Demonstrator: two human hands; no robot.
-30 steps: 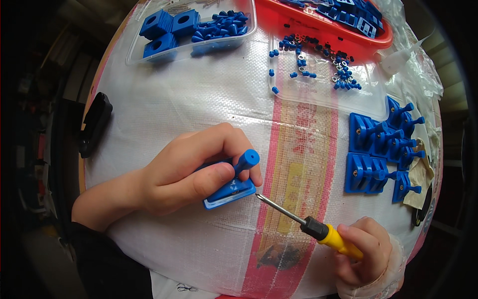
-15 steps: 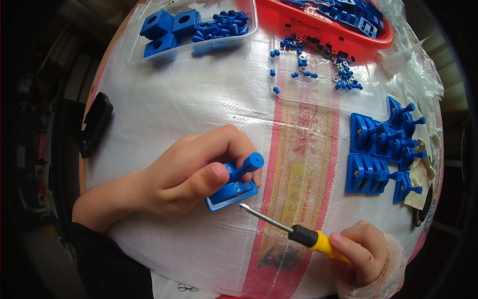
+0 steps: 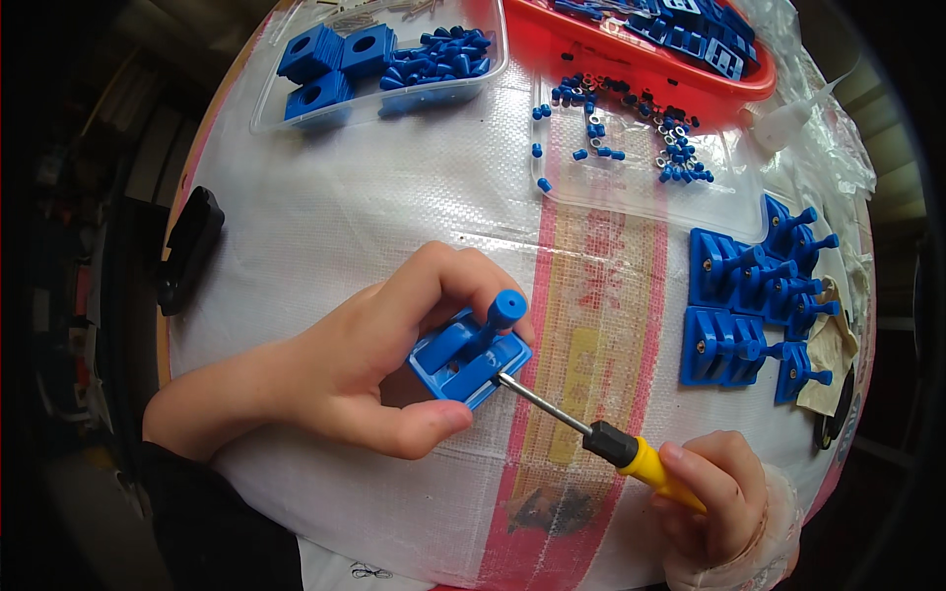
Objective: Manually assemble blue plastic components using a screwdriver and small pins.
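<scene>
My left hand (image 3: pixel 379 369) grips a blue plastic block with an upright peg (image 3: pixel 471 350), tilted on the white woven sheet (image 3: pixel 394 197). My right hand (image 3: pixel 714 492) holds a screwdriver (image 3: pixel 601 443) with a yellow-and-black handle. Its metal tip touches the block's right side. To the right lies a cluster of finished blue blocks with pegs (image 3: pixel 754 300).
A clear tray (image 3: pixel 379 59) at the back left holds blue square pieces and small blue pegs. A red tray (image 3: pixel 670 44) with blue parts sits at the back right. Small blue bits and metal washers (image 3: pixel 631 123) lie on clear plastic. A black object (image 3: pixel 187 246) rests at the left edge.
The screwdriver has moved up and left until its tip meets the block. My left hand has turned the block so its face points more upward.
</scene>
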